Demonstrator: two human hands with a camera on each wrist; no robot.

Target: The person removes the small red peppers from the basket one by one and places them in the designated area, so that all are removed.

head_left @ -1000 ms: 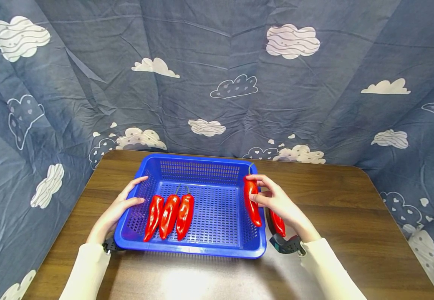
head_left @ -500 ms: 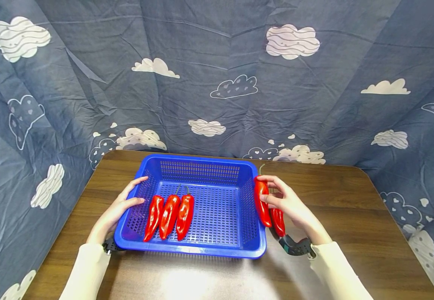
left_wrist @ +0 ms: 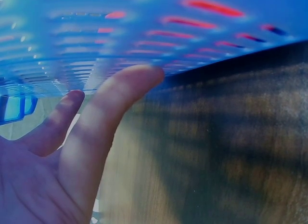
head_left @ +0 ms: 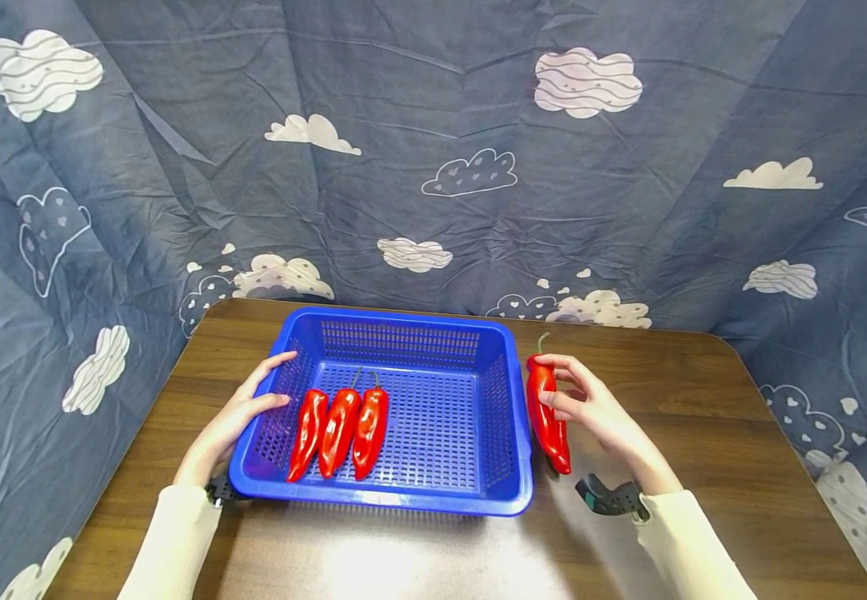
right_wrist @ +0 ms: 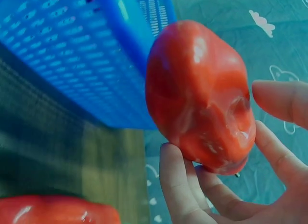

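My right hand point(head_left: 591, 404) holds a long red pepper point(head_left: 539, 385) with a green stem, just outside the right side of the blue basket point(head_left: 448, 505). In the right wrist view the held pepper point(right_wrist: 197, 98) is seen end-on between thumb and fingers. Below it another red pepper point(right_wrist: 53, 212) lies on the table, mostly covered by the held one in the head view. With fairly straight fingers, my left hand point(head_left: 234, 417) rests at the basket's left side. The left wrist view shows its thumb point(left_wrist: 110, 108) against the perforated wall point(left_wrist: 144, 21).
Inside the basket, on the left half of its floor, three red peppers point(head_left: 339, 433) lie side by side. The brown wooden table point(head_left: 666, 400) stretches to the right. A dark cloth point(head_left: 433, 217) with white clouds hangs behind it.
My right hand has moved right with the pepper, from over the basket's right rim to outside it, above the pepper on the table. My left hand has stayed in place.
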